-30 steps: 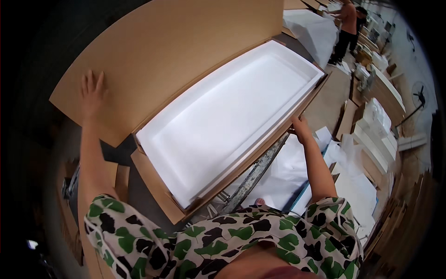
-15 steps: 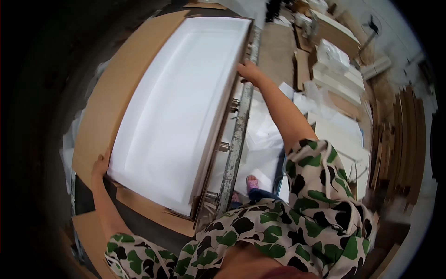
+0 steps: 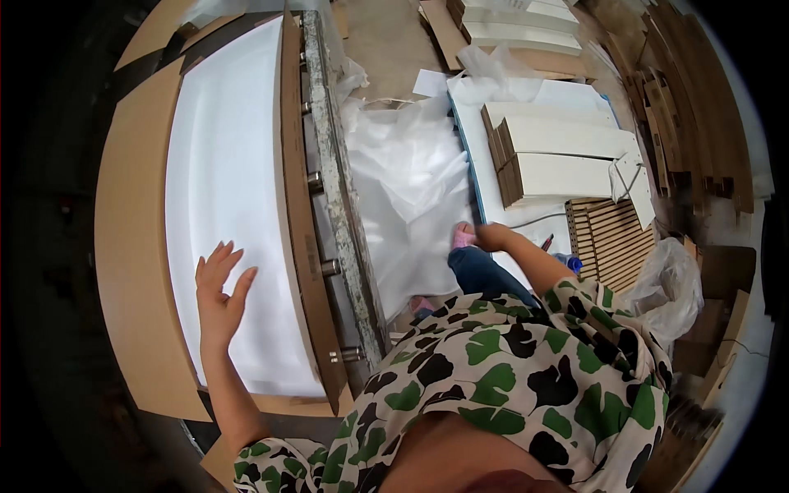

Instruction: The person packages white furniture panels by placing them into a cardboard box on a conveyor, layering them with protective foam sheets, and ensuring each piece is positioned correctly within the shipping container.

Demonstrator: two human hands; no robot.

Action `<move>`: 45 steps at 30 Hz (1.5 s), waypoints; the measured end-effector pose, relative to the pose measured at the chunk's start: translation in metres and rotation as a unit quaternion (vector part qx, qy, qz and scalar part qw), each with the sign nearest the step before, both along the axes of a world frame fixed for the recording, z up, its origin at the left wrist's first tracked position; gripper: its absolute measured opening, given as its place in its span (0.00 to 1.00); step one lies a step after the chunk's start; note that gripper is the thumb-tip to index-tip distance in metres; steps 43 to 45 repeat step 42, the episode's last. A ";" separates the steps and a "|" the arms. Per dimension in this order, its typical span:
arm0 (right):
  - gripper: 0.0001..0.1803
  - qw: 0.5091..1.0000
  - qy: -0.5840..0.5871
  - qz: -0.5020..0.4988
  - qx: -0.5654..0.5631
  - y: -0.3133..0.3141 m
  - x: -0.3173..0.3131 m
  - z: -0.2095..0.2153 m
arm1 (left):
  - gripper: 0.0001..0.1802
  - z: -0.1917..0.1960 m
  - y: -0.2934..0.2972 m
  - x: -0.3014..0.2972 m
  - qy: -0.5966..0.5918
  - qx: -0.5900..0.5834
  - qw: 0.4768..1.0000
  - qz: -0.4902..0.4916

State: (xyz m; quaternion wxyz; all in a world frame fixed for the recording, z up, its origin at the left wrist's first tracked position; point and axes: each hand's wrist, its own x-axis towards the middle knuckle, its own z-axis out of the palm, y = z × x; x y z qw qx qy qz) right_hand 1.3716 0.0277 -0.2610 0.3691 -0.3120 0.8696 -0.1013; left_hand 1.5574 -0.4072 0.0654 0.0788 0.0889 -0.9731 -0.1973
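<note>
My left hand [image 3: 220, 289] lies flat with fingers spread on a large white foam sheet [image 3: 226, 172] that fills an open cardboard box [image 3: 131, 246]. The box rests on a metal roller bench [image 3: 341, 205]. My right hand [image 3: 485, 237] hangs low at my right side, beside my knee, next to the edge of a white board [image 3: 493, 185] and crumpled white plastic wrap [image 3: 411, 189]. Its fingers are curled, and I cannot tell whether they hold anything.
Flat white and brown cardboard packs [image 3: 559, 156] are stacked on the board to the right. A slatted wooden pallet [image 3: 608, 238] and a clear plastic bag [image 3: 674, 283] lie further right. More cardboard pieces [image 3: 509, 33] cover the floor beyond.
My view has swung right and down. My right hand left the box's right edge and dropped beside my knee. My left hand moved from the box's corner onto the foam sheet.
</note>
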 end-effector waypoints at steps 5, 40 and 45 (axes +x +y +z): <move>0.23 0.947 0.008 -0.288 0.144 0.194 -0.044 -0.095 | 0.17 0.017 0.062 -0.105 0.012 0.009 0.994 -0.105; 0.27 0.736 0.061 -0.672 -0.045 0.059 -0.771 -0.145 | 0.20 -0.414 0.082 -1.074 -0.272 0.159 0.931 -0.185; 0.28 0.783 0.030 -0.620 -0.039 0.004 -0.856 -0.156 | 0.22 -0.438 0.078 -1.092 -0.322 0.196 0.901 -0.214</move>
